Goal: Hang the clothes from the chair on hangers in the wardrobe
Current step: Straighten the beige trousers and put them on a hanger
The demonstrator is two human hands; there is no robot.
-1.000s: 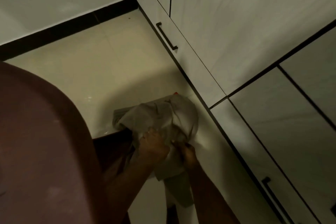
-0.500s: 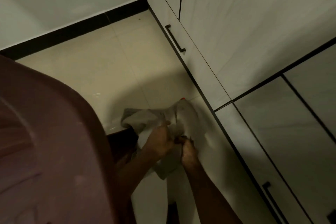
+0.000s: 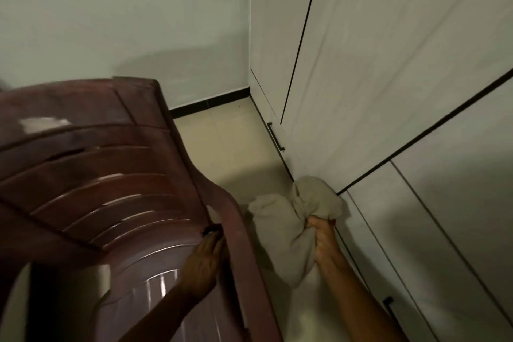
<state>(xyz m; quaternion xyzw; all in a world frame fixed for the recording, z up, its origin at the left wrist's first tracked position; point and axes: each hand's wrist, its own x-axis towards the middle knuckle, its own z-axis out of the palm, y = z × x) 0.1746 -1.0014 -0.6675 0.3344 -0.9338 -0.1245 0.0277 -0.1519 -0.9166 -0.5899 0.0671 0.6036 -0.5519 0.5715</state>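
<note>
Both hands are busy: my right hand point(image 3: 323, 233) grips a bunched beige garment point(image 3: 294, 219), my left hand point(image 3: 204, 261) lies flat on the chair point(image 3: 116, 189). Nothing is hung yet, I judge; the wardrobe point(image 3: 388, 78) doors are closed and no hanger shows.

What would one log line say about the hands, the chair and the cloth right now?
right hand: grips bunched beige cloth | left hand: flat on chair seat | wardrobe: doors closed | hanger: none in view

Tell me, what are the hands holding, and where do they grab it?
The right hand grips a beige cloth by a bunched-up fistful near its middle. The left hand holds nothing; it lies flat on the brown plastic chair.
</note>
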